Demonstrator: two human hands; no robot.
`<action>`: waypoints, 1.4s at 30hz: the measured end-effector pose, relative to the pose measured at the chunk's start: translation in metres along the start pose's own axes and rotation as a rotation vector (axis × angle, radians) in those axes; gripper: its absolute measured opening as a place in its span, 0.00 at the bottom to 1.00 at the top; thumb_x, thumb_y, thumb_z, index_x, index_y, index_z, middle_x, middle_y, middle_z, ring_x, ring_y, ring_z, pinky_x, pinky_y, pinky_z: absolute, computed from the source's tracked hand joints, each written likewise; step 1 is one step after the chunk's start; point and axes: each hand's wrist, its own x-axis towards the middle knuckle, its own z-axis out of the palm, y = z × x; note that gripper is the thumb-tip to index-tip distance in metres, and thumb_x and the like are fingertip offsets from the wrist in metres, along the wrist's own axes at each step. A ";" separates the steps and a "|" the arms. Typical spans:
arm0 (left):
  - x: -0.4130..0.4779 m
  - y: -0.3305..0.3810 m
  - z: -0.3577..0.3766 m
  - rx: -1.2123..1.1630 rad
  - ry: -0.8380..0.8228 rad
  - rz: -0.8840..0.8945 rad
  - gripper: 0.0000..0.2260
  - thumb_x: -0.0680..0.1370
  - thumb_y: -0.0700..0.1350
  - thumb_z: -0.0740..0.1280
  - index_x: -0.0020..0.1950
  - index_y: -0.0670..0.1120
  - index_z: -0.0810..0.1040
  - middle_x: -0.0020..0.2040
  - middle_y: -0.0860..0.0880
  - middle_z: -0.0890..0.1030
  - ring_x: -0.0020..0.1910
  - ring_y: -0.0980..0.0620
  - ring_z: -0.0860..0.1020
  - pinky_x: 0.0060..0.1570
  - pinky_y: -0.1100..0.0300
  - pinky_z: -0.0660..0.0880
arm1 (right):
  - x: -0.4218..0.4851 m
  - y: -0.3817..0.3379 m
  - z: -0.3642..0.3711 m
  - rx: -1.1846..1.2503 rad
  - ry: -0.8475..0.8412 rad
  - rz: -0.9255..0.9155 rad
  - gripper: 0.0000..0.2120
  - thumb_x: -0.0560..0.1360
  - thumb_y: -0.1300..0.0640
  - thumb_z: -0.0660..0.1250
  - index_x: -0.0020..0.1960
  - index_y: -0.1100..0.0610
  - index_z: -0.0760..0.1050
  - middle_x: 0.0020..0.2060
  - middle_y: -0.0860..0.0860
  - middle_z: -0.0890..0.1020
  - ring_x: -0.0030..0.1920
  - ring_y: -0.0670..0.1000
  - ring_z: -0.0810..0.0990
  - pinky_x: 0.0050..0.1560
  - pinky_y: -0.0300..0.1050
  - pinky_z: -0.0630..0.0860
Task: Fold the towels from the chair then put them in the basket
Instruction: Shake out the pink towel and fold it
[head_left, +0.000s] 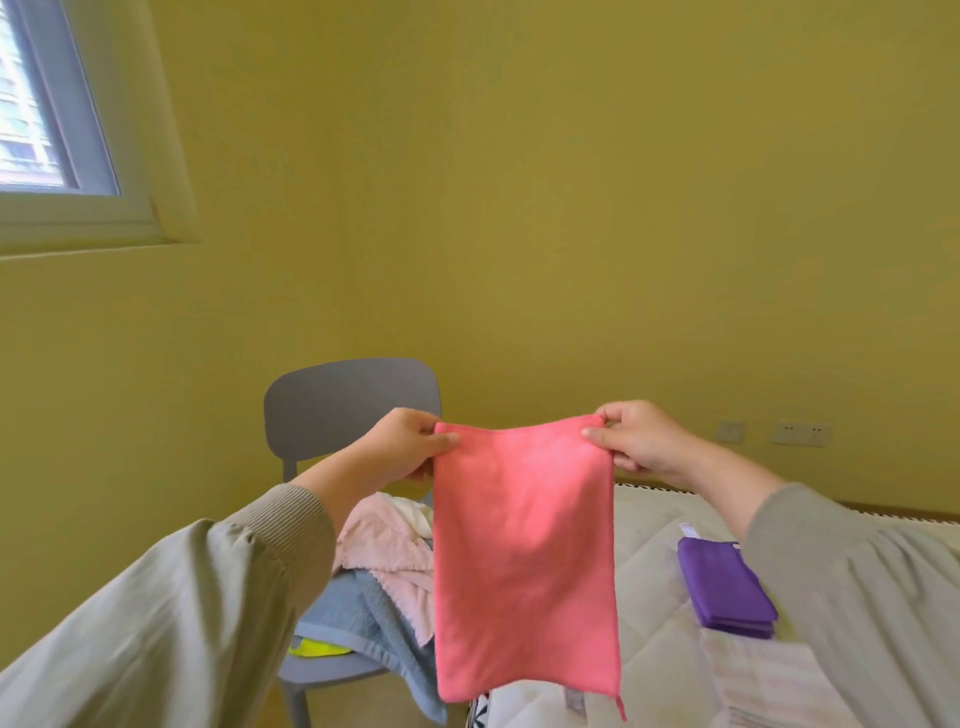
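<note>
A coral pink towel hangs in the air in front of me, doubled over lengthwise. My left hand pinches its top left corner and my right hand pinches its top right corner. Behind it stands a grey chair with a heap of towels on the seat: a pale pink one, a blue one and a bit of a yellow-green one. A folded purple towel lies on the mattress to the right. No basket is in view.
A white quilted mattress fills the lower right, with a pale striped cloth near its front. Yellow walls meet in a corner behind the chair, a window is at the upper left, and wall sockets sit low on the right.
</note>
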 end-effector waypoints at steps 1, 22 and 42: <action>-0.001 -0.004 0.001 -0.065 -0.105 -0.062 0.10 0.78 0.46 0.68 0.39 0.43 0.77 0.30 0.49 0.76 0.28 0.53 0.74 0.35 0.61 0.77 | -0.002 0.008 -0.002 0.024 -0.056 0.029 0.10 0.78 0.63 0.63 0.39 0.58 0.70 0.18 0.48 0.66 0.17 0.44 0.60 0.21 0.35 0.54; 0.128 -0.142 0.175 0.231 0.045 -0.289 0.12 0.74 0.36 0.57 0.41 0.39 0.81 0.35 0.39 0.83 0.34 0.43 0.82 0.39 0.52 0.80 | 0.088 0.214 0.024 -0.260 0.250 0.380 0.12 0.78 0.61 0.64 0.36 0.61 0.77 0.29 0.59 0.78 0.26 0.55 0.76 0.31 0.41 0.67; 0.031 -0.216 0.242 -0.590 0.060 -0.745 0.09 0.76 0.28 0.61 0.46 0.38 0.78 0.51 0.40 0.75 0.40 0.45 0.78 0.27 0.64 0.78 | 0.001 0.306 0.093 0.146 0.316 0.907 0.09 0.71 0.71 0.66 0.37 0.61 0.70 0.33 0.59 0.78 0.34 0.57 0.79 0.33 0.49 0.74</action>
